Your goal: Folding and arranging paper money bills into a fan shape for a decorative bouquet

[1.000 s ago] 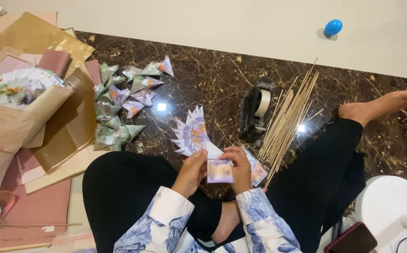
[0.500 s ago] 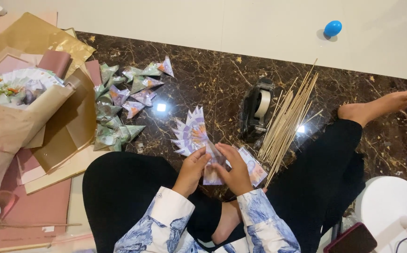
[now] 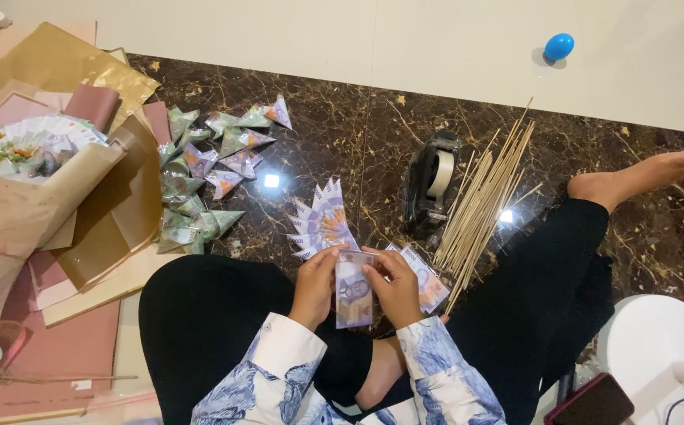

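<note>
A purple banknote [image 3: 353, 290] is pinched upright between the left hand [image 3: 314, 287] and the right hand [image 3: 396, 287], fingers closed on its two long edges, above the lap of the seated person. Just beyond it, a fan of folded banknotes [image 3: 320, 220] lies on the dark marble floor [image 3: 342, 134]. Bamboo skewers [image 3: 483, 197] and a tape dispenser [image 3: 435, 182] are seen to the right, folded note cones [image 3: 208, 169] to the left.
</note>
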